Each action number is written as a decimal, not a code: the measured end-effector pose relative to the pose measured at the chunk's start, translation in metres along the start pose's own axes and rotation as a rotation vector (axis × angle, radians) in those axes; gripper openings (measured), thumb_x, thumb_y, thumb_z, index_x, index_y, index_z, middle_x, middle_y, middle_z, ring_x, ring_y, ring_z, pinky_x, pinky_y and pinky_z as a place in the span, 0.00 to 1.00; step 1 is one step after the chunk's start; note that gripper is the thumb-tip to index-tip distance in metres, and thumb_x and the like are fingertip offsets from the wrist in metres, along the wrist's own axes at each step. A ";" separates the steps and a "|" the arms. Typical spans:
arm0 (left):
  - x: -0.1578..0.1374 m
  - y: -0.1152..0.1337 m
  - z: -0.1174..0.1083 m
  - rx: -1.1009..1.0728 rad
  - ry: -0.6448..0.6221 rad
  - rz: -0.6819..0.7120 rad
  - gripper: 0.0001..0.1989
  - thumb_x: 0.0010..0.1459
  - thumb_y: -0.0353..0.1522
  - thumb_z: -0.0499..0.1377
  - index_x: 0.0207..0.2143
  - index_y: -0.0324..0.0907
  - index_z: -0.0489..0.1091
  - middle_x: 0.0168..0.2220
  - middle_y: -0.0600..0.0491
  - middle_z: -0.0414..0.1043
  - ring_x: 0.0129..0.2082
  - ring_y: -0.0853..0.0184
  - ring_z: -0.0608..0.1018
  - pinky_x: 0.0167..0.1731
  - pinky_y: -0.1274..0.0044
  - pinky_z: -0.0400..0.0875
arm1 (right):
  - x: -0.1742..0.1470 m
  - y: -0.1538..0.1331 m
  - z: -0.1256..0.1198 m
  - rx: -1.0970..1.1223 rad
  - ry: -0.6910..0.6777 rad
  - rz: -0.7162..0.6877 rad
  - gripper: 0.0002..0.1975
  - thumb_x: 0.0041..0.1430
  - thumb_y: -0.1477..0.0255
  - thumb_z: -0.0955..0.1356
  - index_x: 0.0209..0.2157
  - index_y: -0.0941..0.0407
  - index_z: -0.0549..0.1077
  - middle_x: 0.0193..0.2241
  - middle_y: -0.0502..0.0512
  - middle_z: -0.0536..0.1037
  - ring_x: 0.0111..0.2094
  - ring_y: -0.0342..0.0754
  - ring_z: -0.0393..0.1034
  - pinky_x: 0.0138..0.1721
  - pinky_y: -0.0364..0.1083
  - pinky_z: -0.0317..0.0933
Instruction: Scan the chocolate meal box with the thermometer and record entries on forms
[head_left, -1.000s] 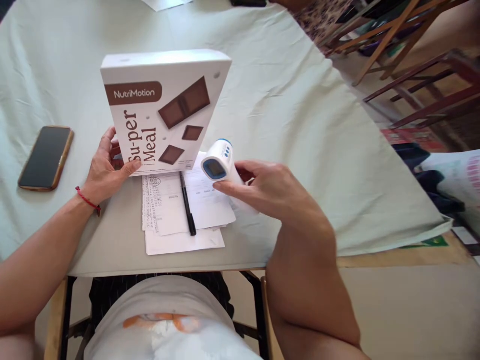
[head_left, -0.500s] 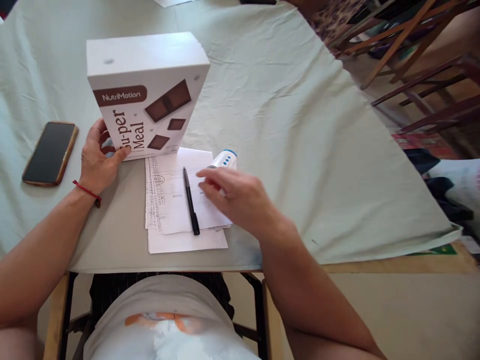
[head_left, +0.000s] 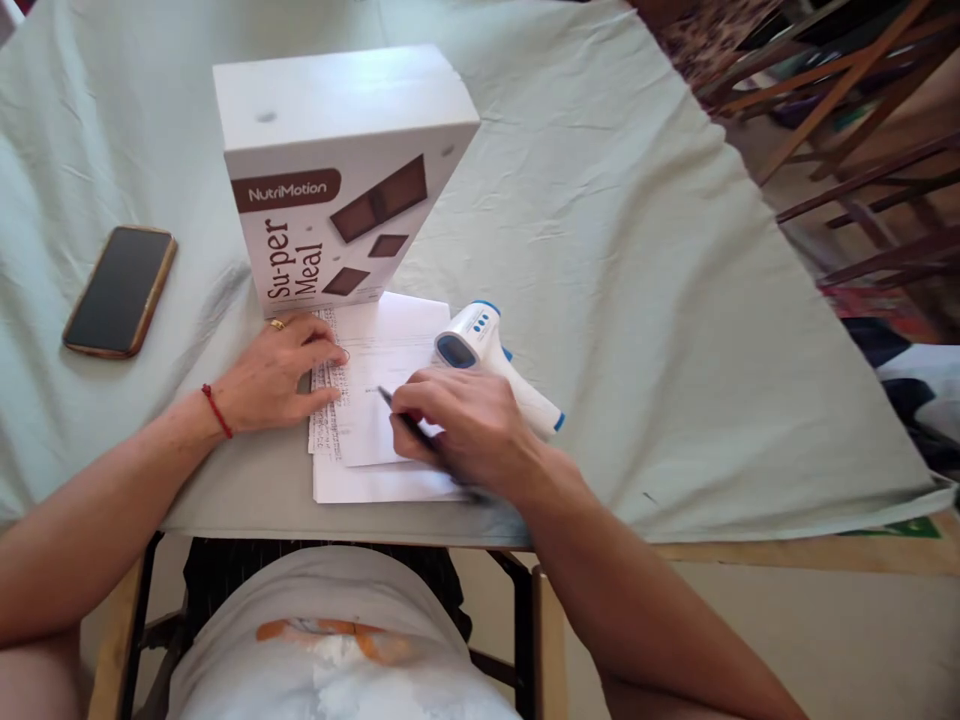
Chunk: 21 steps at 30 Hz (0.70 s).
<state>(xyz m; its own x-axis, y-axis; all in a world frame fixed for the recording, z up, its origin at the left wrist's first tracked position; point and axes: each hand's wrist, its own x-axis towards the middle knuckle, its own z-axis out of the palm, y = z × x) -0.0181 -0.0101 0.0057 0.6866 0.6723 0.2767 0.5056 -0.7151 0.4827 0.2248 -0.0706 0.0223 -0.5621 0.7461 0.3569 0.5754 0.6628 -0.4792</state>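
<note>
My right hand (head_left: 465,425) grips a black pen (head_left: 420,432), its tip close over the stack of papers (head_left: 397,330); whether it touches is unclear. Spread on the papers' left edge, where there is dense handwriting, my left hand (head_left: 281,375) holds nothing. Just beyond it stands a white box (head_left: 300,235) upright, printed "NutriMotion Su-per Meal" with brown chocolate pieces. A white and blue infrared thermometer (head_left: 471,335) lies right of the papers, its middle partly behind my right hand.
A smartphone (head_left: 120,290) in a brown-edged case lies at the left of the table. A pale green cloth (head_left: 637,330) with creases covers the tabletop. Wooden folding chairs (head_left: 847,90) stand beyond the table's right side.
My left hand has let go of the box and moved right onto the papers. My right hand has picked up the pen from the papers. The view has shifted slightly.
</note>
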 end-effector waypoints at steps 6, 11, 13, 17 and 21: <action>-0.004 0.008 0.003 0.052 -0.193 -0.039 0.27 0.51 0.45 0.67 0.51 0.42 0.72 0.58 0.38 0.65 0.56 0.44 0.69 0.57 0.51 0.64 | 0.001 -0.019 0.019 0.543 0.200 0.468 0.04 0.56 0.72 0.65 0.31 0.50 0.73 0.25 0.50 0.77 0.27 0.47 0.71 0.30 0.48 0.66; -0.005 0.010 0.004 0.092 -0.196 -0.042 0.28 0.51 0.45 0.67 0.52 0.42 0.70 0.58 0.38 0.64 0.58 0.44 0.68 0.59 0.53 0.61 | 0.006 -0.016 0.034 0.564 0.231 0.578 0.03 0.49 0.71 0.69 0.25 0.51 0.69 0.20 0.47 0.73 0.20 0.43 0.62 0.22 0.45 0.58; -0.005 0.010 0.005 0.099 -0.199 -0.035 0.29 0.51 0.47 0.67 0.52 0.41 0.70 0.58 0.38 0.64 0.58 0.43 0.68 0.59 0.52 0.61 | 0.006 -0.017 0.037 0.534 0.248 0.562 0.03 0.48 0.73 0.67 0.24 0.52 0.68 0.19 0.46 0.71 0.20 0.41 0.61 0.21 0.43 0.56; -0.005 0.012 0.006 0.107 -0.205 -0.037 0.29 0.53 0.46 0.66 0.53 0.40 0.69 0.59 0.37 0.64 0.59 0.43 0.67 0.59 0.52 0.61 | 0.004 -0.017 0.041 0.464 0.249 0.492 0.03 0.49 0.74 0.66 0.24 0.53 0.67 0.19 0.45 0.70 0.20 0.40 0.61 0.23 0.42 0.57; -0.005 0.014 0.006 0.114 -0.219 -0.055 0.28 0.53 0.44 0.66 0.53 0.40 0.69 0.59 0.37 0.63 0.60 0.43 0.66 0.59 0.53 0.60 | 0.001 -0.016 0.043 0.436 0.219 0.446 0.03 0.50 0.75 0.66 0.25 0.53 0.68 0.19 0.45 0.71 0.20 0.40 0.60 0.24 0.42 0.58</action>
<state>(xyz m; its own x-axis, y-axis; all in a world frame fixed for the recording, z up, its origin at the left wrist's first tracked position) -0.0113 -0.0244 0.0066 0.7468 0.6623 0.0599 0.5927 -0.7038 0.3916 0.1900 -0.0832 -0.0041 -0.1657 0.9692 0.1820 0.4061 0.2352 -0.8830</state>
